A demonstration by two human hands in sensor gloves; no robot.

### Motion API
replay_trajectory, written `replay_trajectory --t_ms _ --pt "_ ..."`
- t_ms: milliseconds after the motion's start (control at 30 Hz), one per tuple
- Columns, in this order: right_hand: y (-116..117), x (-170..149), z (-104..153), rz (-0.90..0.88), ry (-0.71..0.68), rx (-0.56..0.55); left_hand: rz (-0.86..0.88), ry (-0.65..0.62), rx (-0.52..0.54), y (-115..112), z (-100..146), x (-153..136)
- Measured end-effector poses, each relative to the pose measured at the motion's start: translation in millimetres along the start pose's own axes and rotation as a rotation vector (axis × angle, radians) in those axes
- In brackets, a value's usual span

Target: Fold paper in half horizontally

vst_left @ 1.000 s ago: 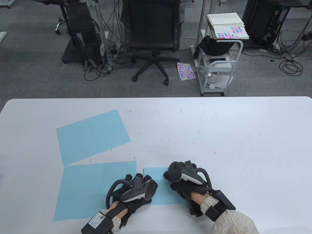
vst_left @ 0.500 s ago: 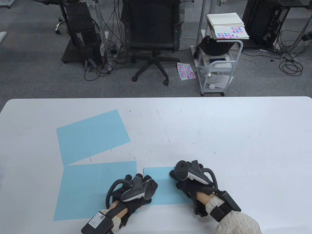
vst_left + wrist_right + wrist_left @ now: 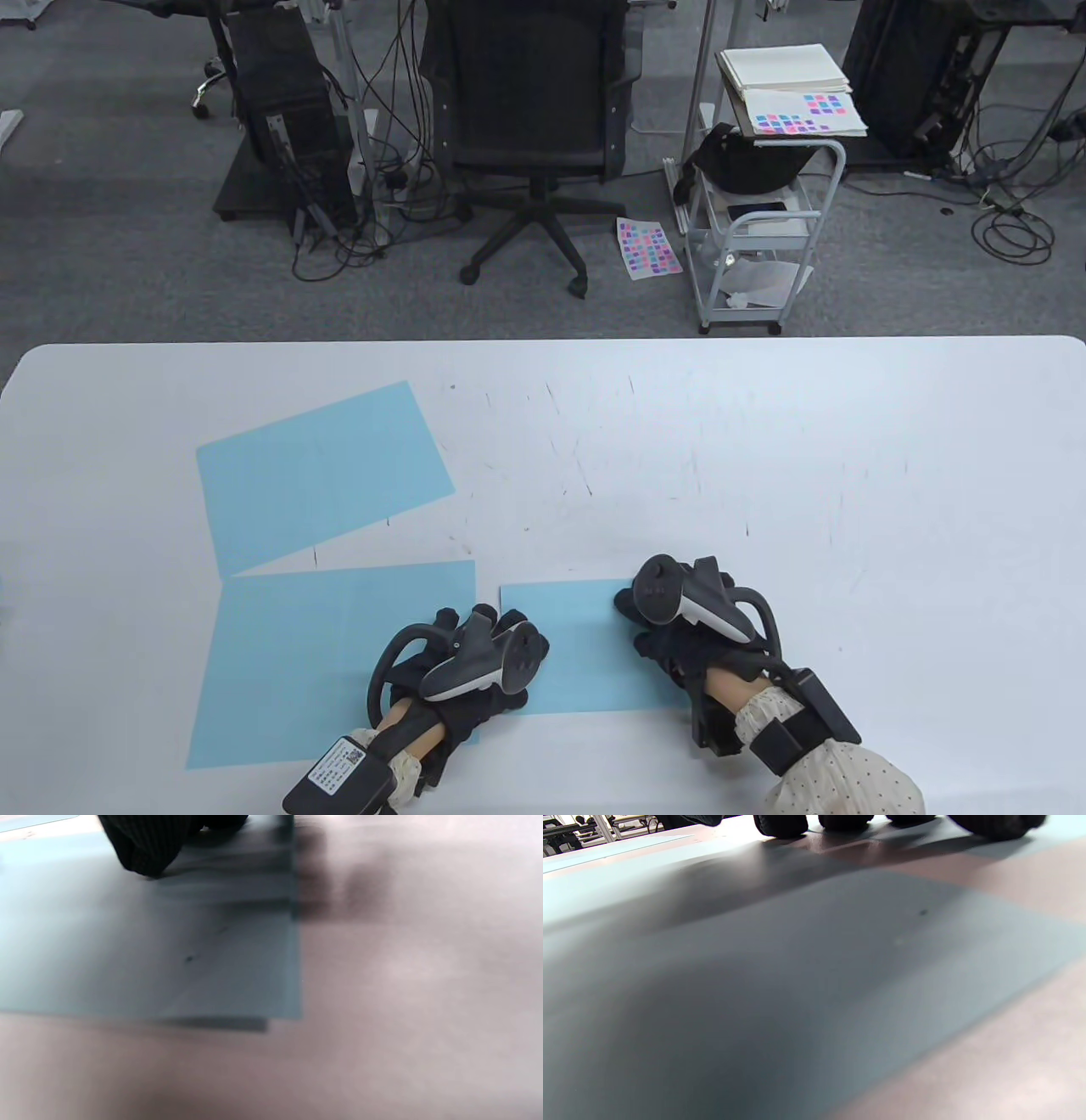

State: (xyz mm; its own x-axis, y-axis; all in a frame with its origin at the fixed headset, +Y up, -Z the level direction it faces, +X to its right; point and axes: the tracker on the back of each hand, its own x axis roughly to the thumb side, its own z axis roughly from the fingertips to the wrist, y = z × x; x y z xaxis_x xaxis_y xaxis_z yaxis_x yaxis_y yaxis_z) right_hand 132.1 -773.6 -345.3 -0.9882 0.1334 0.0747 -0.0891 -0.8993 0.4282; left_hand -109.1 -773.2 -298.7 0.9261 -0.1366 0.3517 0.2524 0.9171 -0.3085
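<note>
A folded light blue paper (image 3: 577, 649) lies at the table's near edge, centre. My left hand (image 3: 475, 658) rests flat on its left end, and its fingertips (image 3: 780, 825) touch down at the top of the left wrist view. My right hand (image 3: 666, 628) presses on the paper's right part. In the right wrist view a gloved fingertip (image 3: 144, 849) pushes on the paper (image 3: 169, 955), whose two layers show slightly offset at the near corner. Neither hand grips anything.
Two flat light blue sheets lie to the left, one (image 3: 322, 475) angled farther back and one (image 3: 322, 662) partly under my left wrist. The white table (image 3: 806, 509) stretches right. An office chair (image 3: 530, 127) and a cart (image 3: 755, 229) stand beyond the far edge.
My right hand has slid to the right along the folded paper, uncovering more of its middle. My left hand and the paper have stayed where they were.
</note>
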Motion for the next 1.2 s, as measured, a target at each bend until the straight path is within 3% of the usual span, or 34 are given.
replay_trajectory --t_ms 500,700,967,1200 --pt "-1.6 -32.3 0.4 -0.094 0.077 -0.003 0.005 0.002 -0.003 0.4 -0.7 -1.0" --pt "-1.4 -35.1 0.4 -0.12 0.068 0.045 0.008 0.0 -0.005 0.4 -1.3 -2.0" --pt "-2.7 -25.7 23.1 -0.101 -0.043 -0.03 0.012 -0.003 -0.011 0.5 -2.0 -3.1" --pt "13.9 -19.3 30.1 -0.058 -0.089 0.033 0.005 0.001 -0.022 1.5 -2.6 -3.2"
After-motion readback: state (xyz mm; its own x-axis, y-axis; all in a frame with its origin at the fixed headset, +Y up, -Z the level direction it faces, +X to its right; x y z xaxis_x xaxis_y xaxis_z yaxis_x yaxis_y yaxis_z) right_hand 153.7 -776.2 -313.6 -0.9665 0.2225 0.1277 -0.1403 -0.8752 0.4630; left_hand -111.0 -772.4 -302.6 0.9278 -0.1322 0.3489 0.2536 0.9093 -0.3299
